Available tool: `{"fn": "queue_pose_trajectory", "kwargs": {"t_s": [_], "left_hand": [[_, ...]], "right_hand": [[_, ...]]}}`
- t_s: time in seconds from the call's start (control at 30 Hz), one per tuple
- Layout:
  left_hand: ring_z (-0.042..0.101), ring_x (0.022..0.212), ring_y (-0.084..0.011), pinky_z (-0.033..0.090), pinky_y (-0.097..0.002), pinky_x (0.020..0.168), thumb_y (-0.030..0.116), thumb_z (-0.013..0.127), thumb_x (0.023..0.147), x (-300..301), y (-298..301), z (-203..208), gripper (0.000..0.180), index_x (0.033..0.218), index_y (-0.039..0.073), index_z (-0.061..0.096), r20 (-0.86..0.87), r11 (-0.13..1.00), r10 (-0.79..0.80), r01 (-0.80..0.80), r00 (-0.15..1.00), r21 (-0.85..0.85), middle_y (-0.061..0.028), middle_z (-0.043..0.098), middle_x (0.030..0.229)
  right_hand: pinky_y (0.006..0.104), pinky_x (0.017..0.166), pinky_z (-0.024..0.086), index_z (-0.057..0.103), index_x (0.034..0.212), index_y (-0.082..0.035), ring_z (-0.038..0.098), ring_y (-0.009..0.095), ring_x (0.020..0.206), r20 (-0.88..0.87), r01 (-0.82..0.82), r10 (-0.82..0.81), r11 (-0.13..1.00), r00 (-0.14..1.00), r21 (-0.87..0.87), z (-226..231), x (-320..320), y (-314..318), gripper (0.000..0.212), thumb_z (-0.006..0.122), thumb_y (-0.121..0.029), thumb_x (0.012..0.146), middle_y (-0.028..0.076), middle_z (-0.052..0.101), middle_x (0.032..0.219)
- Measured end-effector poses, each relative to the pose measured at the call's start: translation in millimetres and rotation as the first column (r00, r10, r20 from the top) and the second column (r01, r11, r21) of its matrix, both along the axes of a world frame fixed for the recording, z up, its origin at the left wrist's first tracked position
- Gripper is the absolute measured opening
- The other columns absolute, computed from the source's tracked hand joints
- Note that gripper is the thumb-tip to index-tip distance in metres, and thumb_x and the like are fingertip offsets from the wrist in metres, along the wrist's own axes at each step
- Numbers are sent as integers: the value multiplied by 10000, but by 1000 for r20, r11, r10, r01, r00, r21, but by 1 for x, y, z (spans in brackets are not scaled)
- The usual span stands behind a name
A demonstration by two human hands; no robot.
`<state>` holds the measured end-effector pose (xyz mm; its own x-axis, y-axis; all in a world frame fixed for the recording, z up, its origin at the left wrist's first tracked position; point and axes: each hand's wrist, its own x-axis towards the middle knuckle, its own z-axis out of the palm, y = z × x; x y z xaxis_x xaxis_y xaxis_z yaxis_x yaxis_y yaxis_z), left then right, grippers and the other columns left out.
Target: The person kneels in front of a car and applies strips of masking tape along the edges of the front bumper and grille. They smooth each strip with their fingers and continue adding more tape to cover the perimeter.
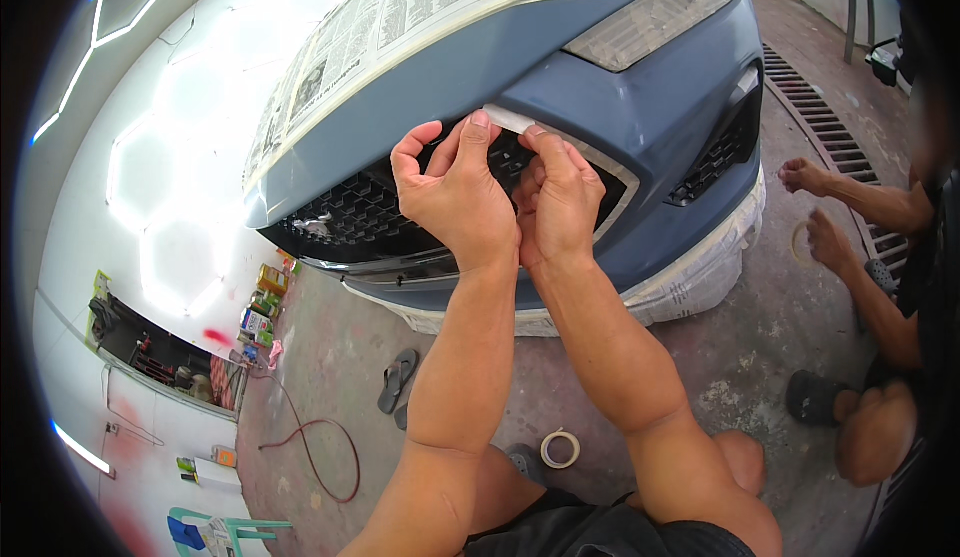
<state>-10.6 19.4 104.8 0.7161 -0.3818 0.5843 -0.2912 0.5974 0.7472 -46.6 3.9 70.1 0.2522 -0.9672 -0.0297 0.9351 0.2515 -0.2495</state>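
Note:
A short strip of pale masking tape (510, 119) is stretched between my two hands at the upper corner of a car's black grille (365, 207). My left hand (460, 187) pinches one end between thumb and forefinger, its other fingers curled loosely. At the opposite end, the fingertips of my right hand (562, 197) are closed on the strip. Both hands are in front of the blue-grey front bumper (590, 102), and they hide part of the grille. More tape (628, 179) runs along the grille's right edge. Whether the strip touches the paint I cannot tell.
Newspaper (400, 12) covers the hood; the headlight (650, 22) is masked too. A tape roll (560, 449) and flip-flops (398, 381) lie on the floor. A co-worker's hand (835, 242) is at the right, near another tape roll (800, 241). A red hose (320, 492) curls at left.

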Motion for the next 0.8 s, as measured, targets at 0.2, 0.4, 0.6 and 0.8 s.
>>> {"fn": "queue_pose_trajectory", "kwargs": {"t_s": [0.2,0.4,0.6,0.8], "left_hand": [[713,848,-189,565,-288,825,-55,715,892,-1,-1,1,342,1120,-20,463,3,1000,-7,7,1000,-10,-227,738,928],[715,852,-192,563,-289,819,-48,722,888,1,-2,-1,346,1116,-19,464,7,1000,-14,14,1000,-9,-226,742,933],[718,845,-199,561,-291,816,-35,733,884,1,-2,-1,351,1110,-17,465,7,1000,-20,20,1000,-20,-230,743,936],[721,847,-201,559,-291,820,-28,738,884,0,-2,0,353,1108,-16,465,11,1000,3,-3,1000,5,-230,743,933]], "right_hand": [[226,451,257,669,892,-36,326,30,478,-13,36,-36,999,999,-6,0,1,-1,133,718,-157,918,-73,429,608],[240,443,257,693,836,-8,345,27,459,6,65,-65,998,998,13,0,3,-3,134,714,-122,904,-66,470,579],[238,449,257,690,831,-9,340,25,472,2,48,-48,999,999,11,0,2,-4,137,708,-120,910,-68,466,590],[238,451,250,690,830,-13,336,21,478,28,54,-55,998,998,6,0,3,-4,133,713,-116,912,-75,466,603]]}}
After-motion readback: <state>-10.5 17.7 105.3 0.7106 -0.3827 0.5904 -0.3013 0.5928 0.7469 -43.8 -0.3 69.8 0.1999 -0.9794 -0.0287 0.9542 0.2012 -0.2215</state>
